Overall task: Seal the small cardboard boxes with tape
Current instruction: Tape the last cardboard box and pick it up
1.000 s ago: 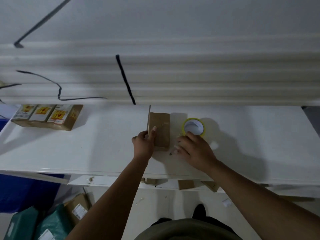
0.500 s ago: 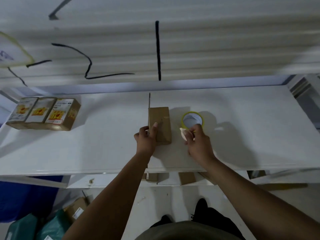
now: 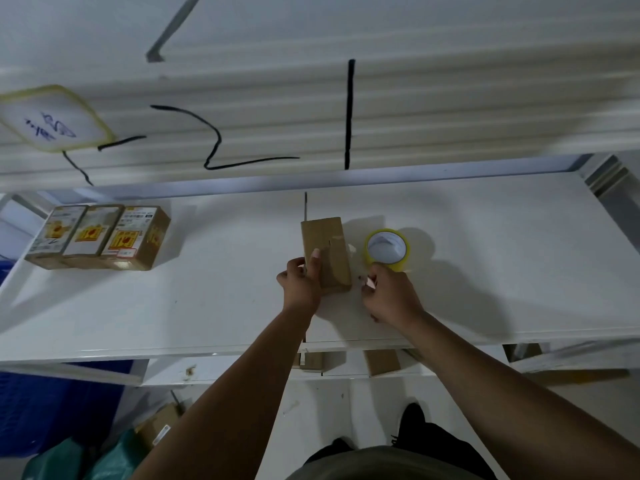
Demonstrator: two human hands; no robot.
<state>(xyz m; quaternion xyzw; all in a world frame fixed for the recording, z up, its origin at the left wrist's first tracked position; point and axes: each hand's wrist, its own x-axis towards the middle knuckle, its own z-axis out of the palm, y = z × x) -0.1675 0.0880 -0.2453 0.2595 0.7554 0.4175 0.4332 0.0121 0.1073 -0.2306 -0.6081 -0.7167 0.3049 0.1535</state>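
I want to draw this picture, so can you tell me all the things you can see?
small cardboard box: one, brown, table's middle
tape roll: one, yellow, right of that box
labelled boxes: three, brown with yellow-and-white labels, table's left
table: one, white, before the wall
cables: several, black, on the white wall
sign: one, white with yellow edge, wall's left
container: one, blue, below the table's left
left hand: one, gripping the small cardboard box
right hand: one, pinching a pale tape strip by the roll
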